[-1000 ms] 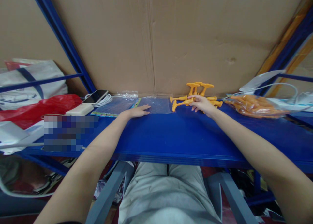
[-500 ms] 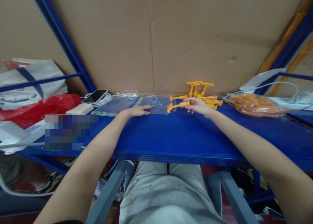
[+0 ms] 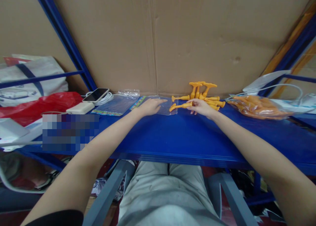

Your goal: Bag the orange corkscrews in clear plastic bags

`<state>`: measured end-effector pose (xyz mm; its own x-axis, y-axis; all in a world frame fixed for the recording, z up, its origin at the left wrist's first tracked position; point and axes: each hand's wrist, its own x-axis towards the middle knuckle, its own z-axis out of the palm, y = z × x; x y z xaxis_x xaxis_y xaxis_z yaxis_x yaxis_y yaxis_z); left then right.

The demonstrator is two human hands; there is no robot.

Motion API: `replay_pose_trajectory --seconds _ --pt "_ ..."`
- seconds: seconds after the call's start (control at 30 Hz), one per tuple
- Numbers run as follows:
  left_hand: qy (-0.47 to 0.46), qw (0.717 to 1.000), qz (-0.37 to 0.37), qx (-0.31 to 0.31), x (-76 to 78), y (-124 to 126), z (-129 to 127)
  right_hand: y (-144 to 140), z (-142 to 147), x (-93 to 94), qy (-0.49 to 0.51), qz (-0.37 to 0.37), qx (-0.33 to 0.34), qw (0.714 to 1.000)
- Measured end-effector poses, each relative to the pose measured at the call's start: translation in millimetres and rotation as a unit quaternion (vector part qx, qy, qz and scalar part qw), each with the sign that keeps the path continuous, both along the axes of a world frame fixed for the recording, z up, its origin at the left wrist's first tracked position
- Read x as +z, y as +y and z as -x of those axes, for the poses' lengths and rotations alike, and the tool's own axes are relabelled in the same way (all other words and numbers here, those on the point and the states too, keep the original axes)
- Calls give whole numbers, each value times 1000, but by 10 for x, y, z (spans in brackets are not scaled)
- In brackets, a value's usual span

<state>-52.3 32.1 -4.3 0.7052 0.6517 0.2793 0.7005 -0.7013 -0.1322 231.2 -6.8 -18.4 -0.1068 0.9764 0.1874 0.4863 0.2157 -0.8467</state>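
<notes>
Left of the clear bag (image 3: 163, 104), a phone (image 3: 95, 95) and a white power bank (image 3: 80, 108) lie on the blue table (image 3: 172, 137). The left hand (image 3: 149, 106) rests flat on the clear bag, fingers spread, pinning it down. Just right of the bag, the right hand (image 3: 201, 106) pinches one yellow plastic peg (image 3: 180, 106), its flared end at the bag's edge. The step in hand looks like bagging pegs; the next move likely calls for opening the bag's mouth and sliding the peg in. Right of the bag wait the loose peg pile (image 3: 204, 92) and a filled bag of orange parts (image 3: 258, 106).
</notes>
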Motion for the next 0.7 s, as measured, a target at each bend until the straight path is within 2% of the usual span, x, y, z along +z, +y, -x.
replay_pose_trajectory --seconds 0.07,0.2,0.47,0.7 --pt "42 999 -1 -34 38 13 -150 -3 4 3 -15 4 2 1000" --pt "96 995 20 -13 53 97 -372 -32 2 32 -44 2 17 999" --pt "84 996 -15 -24 39 228 -511 -82 -16 65 -125 -12 81 989" --pt "25 994 -62 -81 54 223 -638 32 12 -20 -92 -84 72 990"
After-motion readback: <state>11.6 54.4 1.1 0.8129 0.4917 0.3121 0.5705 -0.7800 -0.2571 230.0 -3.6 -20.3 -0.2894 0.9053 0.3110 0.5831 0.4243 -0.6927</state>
